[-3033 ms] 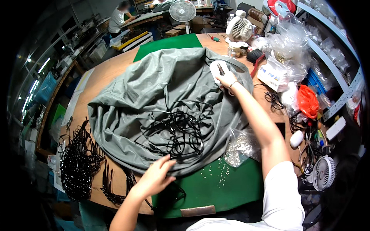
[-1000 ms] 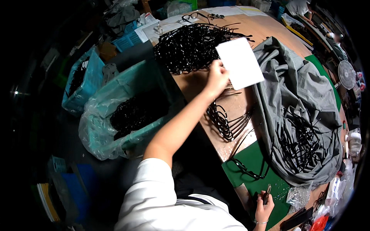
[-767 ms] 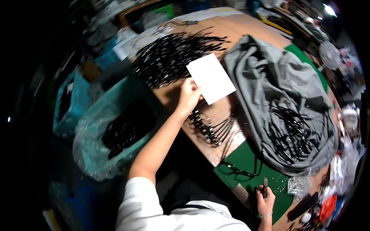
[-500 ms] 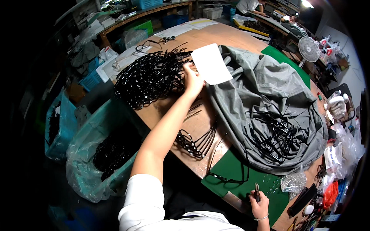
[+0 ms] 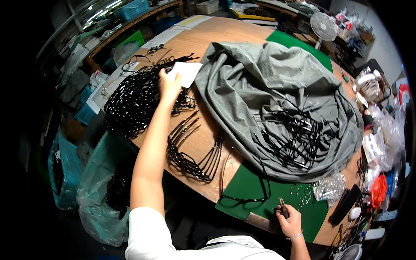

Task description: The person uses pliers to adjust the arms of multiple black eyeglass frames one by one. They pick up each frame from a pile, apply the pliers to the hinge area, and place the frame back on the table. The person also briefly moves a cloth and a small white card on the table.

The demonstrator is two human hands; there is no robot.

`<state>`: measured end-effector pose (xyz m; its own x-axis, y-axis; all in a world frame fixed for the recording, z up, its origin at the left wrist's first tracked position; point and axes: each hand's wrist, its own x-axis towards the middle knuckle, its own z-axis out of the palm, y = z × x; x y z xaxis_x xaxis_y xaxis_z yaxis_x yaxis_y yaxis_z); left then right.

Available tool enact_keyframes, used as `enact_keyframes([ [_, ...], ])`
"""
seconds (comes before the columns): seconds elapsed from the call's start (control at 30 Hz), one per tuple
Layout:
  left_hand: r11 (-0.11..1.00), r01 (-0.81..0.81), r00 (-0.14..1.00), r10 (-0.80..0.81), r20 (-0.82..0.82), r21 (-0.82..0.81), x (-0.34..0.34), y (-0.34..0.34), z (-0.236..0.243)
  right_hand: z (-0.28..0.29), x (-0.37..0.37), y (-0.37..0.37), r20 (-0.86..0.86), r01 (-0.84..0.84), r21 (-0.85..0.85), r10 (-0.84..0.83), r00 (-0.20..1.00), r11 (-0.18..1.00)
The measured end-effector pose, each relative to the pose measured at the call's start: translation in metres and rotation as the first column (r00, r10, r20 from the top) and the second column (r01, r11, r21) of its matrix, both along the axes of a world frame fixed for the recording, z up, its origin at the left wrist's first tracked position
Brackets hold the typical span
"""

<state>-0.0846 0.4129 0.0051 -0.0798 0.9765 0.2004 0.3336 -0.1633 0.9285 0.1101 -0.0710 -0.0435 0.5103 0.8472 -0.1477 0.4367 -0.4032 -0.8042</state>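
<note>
Handling the white card (image 5: 188, 73), pinched by the left hand (image 5: 170, 88) at upper left, seemed underway; a tool (image 5: 283, 208) was gripped by the right hand (image 5: 290, 222); next, steadiness seemed required.

The paper (image 5: 187, 74) and table (image 5: 225, 31) were bright, the near left dim. Tube lights (image 5: 96, 15) glowed far left; the view's edges curved into black.

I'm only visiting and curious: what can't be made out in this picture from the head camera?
All in the head view:
- White card: its far face is turned away; the left hand covers one edge.
- Dark tool: the right hand wraps its handle, so its kind is unclear.
- Pale bits on the green mat: too small to identify.
- Dark heap: partly behind the left forearm.
- Small fan: cut off by the lower edge.
</note>
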Motion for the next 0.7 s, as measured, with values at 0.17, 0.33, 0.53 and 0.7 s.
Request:
enact_keyframes([
  [0.17, 0.818, 0.574, 0.787, -0.563, -0.252, -0.035, 0.034, -0.139, 0.008, -0.001, 0.012, -0.002, 0.045, -0.076, 0.015, 0.075, 0.996, 0.997],
  [0.33, 0.51, 0.828, 0.475, -0.859, -0.19, -0.234, 0.022, -0.272, 0.03, 0.027, 0.028, -0.027, -0.167, -0.087, 0.101, 0.103, 0.981, 0.991],
  [0.53, 0.562, 0.826, 0.326, -0.553, -0.767, -0.054, 0.042, -0.332, -0.008, 0.018, 0.035, -0.055, -0.229, 0.093, 0.114, -0.065, 0.971, 0.989],
  [0.7, 0.546, 0.798, 0.184, -0.625, -0.759, -0.256, 0.029, -0.316, -0.006, 0.004, 0.03, -0.059, -0.123, -0.081, 0.157, 0.101, 0.987, 0.984],
])
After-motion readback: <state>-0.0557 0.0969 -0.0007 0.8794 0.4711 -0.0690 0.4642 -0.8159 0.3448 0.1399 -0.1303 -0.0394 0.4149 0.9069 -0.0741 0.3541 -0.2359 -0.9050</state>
